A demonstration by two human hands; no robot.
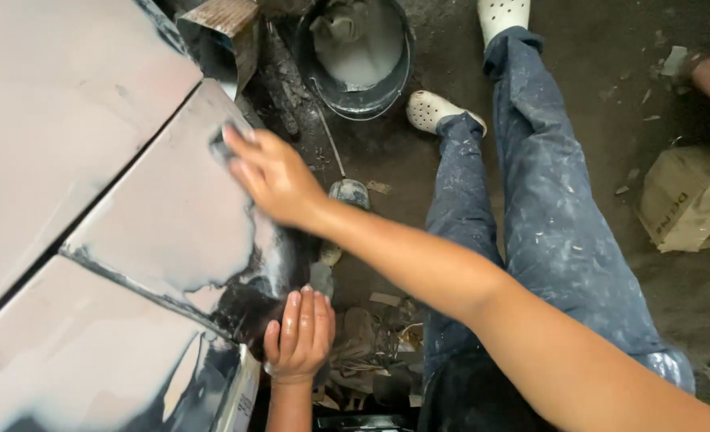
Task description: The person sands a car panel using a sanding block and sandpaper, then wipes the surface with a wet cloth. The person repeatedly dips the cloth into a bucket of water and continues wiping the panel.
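Head view — right hand (279, 180) fingers (239, 144) flat on sanding pad (221, 146) — panel (171, 208) beneath.

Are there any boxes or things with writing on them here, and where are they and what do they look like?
Crumpled tan cardboard box: on the dirty floor at the right edge, dented, dark print on its side.
Grey car panel edge: bottom, under the left hand, a pale strip with small dark marks, too blurred to tell.
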